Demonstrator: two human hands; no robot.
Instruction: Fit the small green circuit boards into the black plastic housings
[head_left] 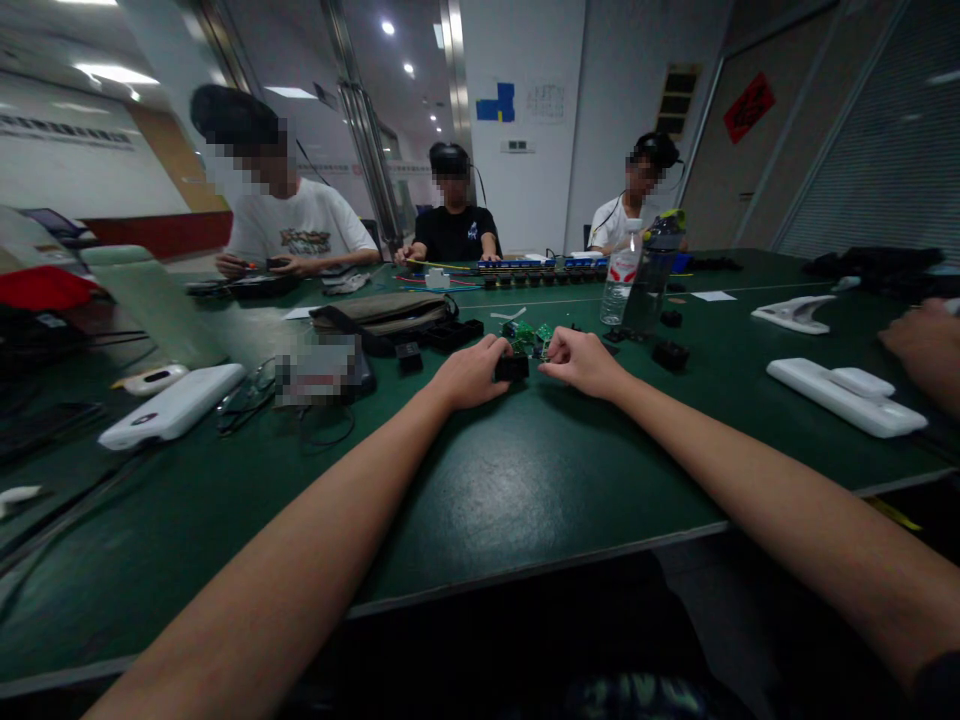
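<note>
Holds a small black box (513, 369) in the left hand (471, 377), with thumb and fingers closed on it, over the green table (495, 490). Has the right hand (583, 362) just beside, apart from the left by a small gap, with thumb and forefinger bent close together near some green circuit boards (534, 334). Cannot tell, in this dim and slightly blurred part, about any small piece between these fingers. Has the boards in a loose heap just beyond both hands. Shows a black block (409, 358) and a brownish bag (382, 311) to the left, a clear bottle (618, 290) to the right.
</note>
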